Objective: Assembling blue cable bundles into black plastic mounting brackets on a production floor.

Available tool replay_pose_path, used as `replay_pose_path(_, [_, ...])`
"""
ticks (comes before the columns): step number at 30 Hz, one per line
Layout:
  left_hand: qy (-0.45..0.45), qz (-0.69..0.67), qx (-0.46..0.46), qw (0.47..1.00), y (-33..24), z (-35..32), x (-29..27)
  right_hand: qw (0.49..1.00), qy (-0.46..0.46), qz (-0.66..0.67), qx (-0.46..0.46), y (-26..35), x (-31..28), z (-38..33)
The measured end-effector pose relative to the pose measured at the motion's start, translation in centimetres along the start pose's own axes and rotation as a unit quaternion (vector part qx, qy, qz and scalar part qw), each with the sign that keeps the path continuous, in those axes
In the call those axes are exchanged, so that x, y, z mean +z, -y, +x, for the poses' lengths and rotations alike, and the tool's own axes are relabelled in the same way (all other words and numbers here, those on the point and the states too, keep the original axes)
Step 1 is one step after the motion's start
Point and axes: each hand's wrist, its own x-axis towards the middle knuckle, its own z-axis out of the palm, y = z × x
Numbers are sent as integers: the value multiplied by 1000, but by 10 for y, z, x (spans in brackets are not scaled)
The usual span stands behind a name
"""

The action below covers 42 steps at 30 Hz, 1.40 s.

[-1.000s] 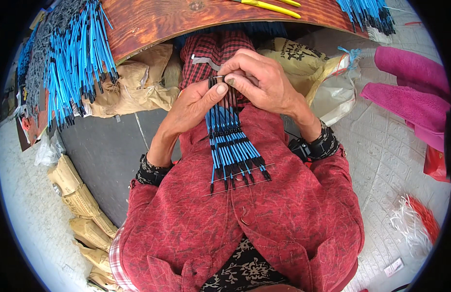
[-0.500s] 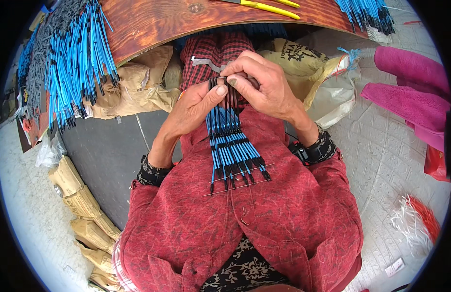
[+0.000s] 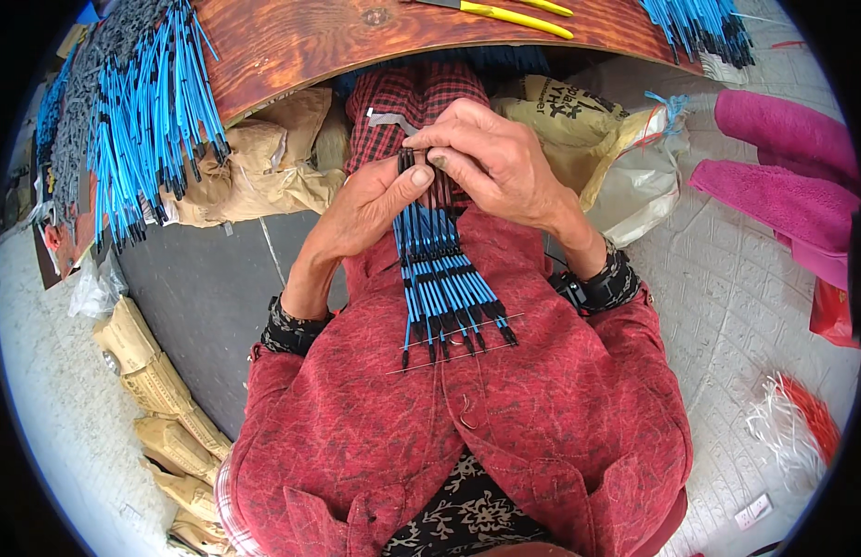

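A fan-shaped bundle of thin blue rods with black ends (image 3: 446, 283) hangs down over my red jacket. Thin wires run crosswise through its lower tips. My left hand (image 3: 367, 206) is closed on the bundle's upper left side, its thumb pressed along the dark rod ends. From the right, my right hand (image 3: 495, 162) pinches at the top of the same rods, thumb and index finger meeting near the upper edge. Whether a small piece or wire sits between those fingertips is too fine to make out. The fingers behind the rods are hidden.
A brown wooden table (image 3: 300, 46) stands ahead, with yellow-handled pliers (image 3: 514, 17) on it. Many blue rods (image 3: 156, 111) hang off its left side. Sacks (image 3: 579, 125) lie underneath. Magenta towels (image 3: 778, 181) are at the right, and red and white strands (image 3: 797, 422) lie on the floor.
My right hand's fingertips have shifted slightly left along the top of the rods. My left hand and the bundle are almost unmoved.
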Motion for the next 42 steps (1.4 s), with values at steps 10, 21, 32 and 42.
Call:
replay_pose_path(10, [-19,42,57,997,4,2,4,999,-21,-33,8,7,3,-2])
replay_pose_path(21, [-7,27,40,999,9,1,-1,1000,8,4,-11,1,-2,6])
replay_pose_path(32, [47,-98,43,993,3,2,11,999,41,1,-29,1,5,7])
replay_pose_path(42, [103,-282,-6,954,15,1,19,994,75,77,32,-9,-10,8])
